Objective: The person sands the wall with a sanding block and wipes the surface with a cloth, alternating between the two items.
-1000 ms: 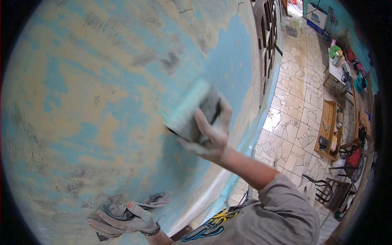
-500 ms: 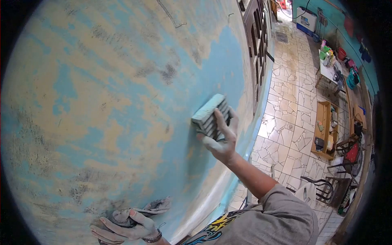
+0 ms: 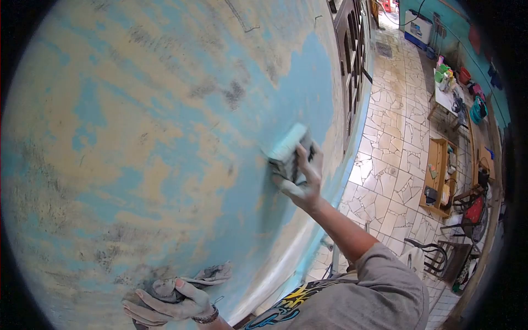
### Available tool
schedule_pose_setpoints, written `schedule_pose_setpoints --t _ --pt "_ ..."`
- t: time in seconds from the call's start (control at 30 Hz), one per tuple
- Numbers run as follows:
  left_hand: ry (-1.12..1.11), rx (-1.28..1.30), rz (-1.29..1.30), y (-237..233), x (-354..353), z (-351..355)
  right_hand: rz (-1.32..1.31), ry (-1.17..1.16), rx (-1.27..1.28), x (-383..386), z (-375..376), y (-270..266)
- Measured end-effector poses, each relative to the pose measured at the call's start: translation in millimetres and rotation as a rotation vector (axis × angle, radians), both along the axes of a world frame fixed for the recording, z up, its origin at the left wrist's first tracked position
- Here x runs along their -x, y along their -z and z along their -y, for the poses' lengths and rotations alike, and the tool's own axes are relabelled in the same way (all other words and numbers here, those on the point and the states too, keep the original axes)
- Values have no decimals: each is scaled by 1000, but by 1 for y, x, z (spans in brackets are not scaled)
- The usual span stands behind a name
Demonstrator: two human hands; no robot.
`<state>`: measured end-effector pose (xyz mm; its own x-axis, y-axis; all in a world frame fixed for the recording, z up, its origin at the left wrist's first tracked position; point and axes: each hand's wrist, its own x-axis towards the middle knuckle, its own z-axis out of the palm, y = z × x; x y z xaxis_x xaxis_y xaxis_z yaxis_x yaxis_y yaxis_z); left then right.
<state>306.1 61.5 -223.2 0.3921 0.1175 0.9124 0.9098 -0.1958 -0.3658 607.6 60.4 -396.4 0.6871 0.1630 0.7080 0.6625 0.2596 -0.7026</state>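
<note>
Patches of blue and beige cover the wall [image 3: 165,181], with dark scuffs here and there. My right hand [image 3: 305,179] grips a pale-topped block [image 3: 287,142] with dark, ridged sides, held against a blue part of the wall; block and fingers are slightly blurred. Low on the wall, my left hand [image 3: 176,305] has its fingers wrapped round a dusty grey cloth [image 3: 212,275], part of which sticks out to the right. Both hands are coated in pale dust.
A dark window grille [image 3: 349,66] borders the wall at the upper right. Over the tiled floor [image 3: 385,176] stand a wooden drawer box [image 3: 434,181], a white table [image 3: 444,99] with items, chairs [image 3: 470,212] and a white-and-blue appliance [image 3: 418,27].
The block and my right hand have shifted slightly to the right in view. The wall and room have also shifted slightly rightward. My left hand still holds the cloth.
</note>
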Motion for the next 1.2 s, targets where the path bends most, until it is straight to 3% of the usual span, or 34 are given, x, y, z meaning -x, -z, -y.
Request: schedule_pose_setpoints --t 0.2,0.4,0.43,0.53,0.63,0.7,0.77,0.83,0.87,0.9,0.97,1.03,1.07,1.13,1.2 --pt "26 -36 29 0 -4 -1 -312 65 244 7 53 42" --pt "53 -96 21 0 -5 -8 -376 70 313 16 85 69" --pt "169 -129 68 1 -7 -9 -384 72 332 16 89 74" --pt "497 -172 218 11 0 -14 -891 -262 171 14 106 97" --pt "415 -166 161 17 12 -15 -611 -70 509 10 131 112" --pt "268 -228 62 7 21 -3 -718 -205 357 -1 148 132" --pt "133 -327 -24 -9 33 3 -872 -315 136 -8 164 137" --pt "550 -318 319 -28 71 -7 -724 -270 201 -15 189 141" --pt "96 -607 18 -68 91 2 -774 -244 202 -14 197 142" --pt "77 -646 59 -99 98 5 -858 -246 138 -12 206 142" --pt "94 -681 -152 -189 70 20 -905 -201 156 -10 221 140" --pt "359 -462 -391 -261 72 -20 -892 -289 92 -14 233 150" --pt "270 -496 -456 -284 53 -36 -885 -333 63 -14 237 153" --pt "11 -589 -495 -284 -24 -64 -923 -300 53 -11 237 145" --pt "63 -401 -454 -247 -88 -54 -954 -267 45 -5 238 135"
